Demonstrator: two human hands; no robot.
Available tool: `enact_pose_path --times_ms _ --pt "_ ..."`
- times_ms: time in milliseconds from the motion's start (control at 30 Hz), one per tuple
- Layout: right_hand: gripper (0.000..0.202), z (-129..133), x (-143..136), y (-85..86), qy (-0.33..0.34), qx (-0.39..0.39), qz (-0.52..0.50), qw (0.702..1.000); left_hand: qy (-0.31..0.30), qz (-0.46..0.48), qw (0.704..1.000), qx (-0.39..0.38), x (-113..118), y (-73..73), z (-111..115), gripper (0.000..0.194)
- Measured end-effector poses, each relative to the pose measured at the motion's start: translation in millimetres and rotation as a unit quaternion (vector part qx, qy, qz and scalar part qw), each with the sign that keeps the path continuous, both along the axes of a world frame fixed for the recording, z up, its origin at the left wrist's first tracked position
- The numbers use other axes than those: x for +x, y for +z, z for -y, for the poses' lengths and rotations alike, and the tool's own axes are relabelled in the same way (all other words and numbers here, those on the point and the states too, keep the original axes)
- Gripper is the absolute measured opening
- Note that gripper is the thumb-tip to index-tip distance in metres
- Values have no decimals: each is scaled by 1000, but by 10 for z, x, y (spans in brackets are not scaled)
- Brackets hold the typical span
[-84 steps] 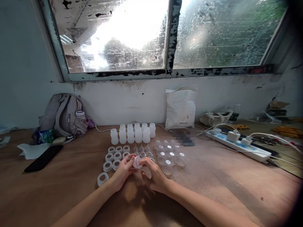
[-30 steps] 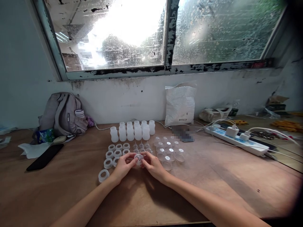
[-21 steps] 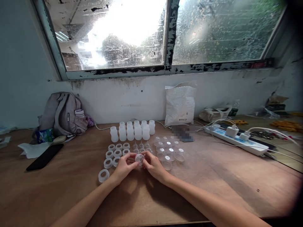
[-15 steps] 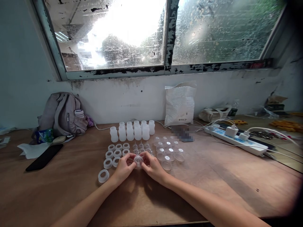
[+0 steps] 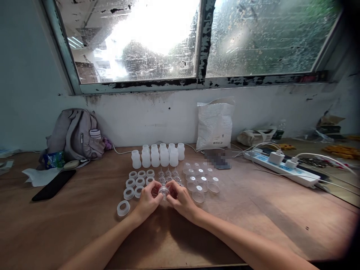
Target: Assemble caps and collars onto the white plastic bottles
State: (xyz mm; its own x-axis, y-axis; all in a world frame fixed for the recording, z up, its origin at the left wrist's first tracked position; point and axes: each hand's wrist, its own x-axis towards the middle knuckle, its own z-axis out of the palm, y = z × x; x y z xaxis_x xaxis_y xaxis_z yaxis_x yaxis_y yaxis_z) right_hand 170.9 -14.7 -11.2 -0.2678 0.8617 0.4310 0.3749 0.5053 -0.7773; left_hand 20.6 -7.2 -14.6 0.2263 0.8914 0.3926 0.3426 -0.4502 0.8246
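Between both hands, just above the table, is a small clear round piece [image 5: 164, 191]. My left hand [image 5: 149, 197] pinches its left side with thumb and fingers, and my right hand [image 5: 179, 197] grips its right side. Behind the fingers stand several clear nipple-shaped pieces [image 5: 168, 174], partly hidden. Several translucent rings [image 5: 130, 183] lie in rows left of my hands, one ring [image 5: 123, 208] nearer the front edge. Several clear domed caps [image 5: 198, 194] sit to the right. White frosted bottles [image 5: 155, 158] stand upright at the back.
On the wooden table [image 5: 253, 225], a black phone [image 5: 53, 185] and a grey backpack [image 5: 75, 131] are at left. A white package [image 5: 215, 125] leans on the wall. At right lies a power strip [image 5: 289, 170] with plugs and cables.
The clear piece has tilted slightly between my fingers. Both hands stay nearly in place, and the whole view has shifted a little.
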Motion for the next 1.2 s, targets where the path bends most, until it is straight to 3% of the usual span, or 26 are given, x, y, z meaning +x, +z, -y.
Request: enact_pose_path --times_ms 267,500,800,1200 --pt "15 16 -20 -23 -16 -6 -2 1000 1 -13 1000 2 38 16 39 11" --pt "29 -19 5 -37 -27 6 32 999 -19 -36 999 -21 53 31 47 14" --pt "13 -34 45 -5 3 15 34 999 -35 -42 998 -1 0 56 32 12" --pt "8 -48 51 -38 6 3 22 1000 -24 -51 998 18 0 41 46 14"
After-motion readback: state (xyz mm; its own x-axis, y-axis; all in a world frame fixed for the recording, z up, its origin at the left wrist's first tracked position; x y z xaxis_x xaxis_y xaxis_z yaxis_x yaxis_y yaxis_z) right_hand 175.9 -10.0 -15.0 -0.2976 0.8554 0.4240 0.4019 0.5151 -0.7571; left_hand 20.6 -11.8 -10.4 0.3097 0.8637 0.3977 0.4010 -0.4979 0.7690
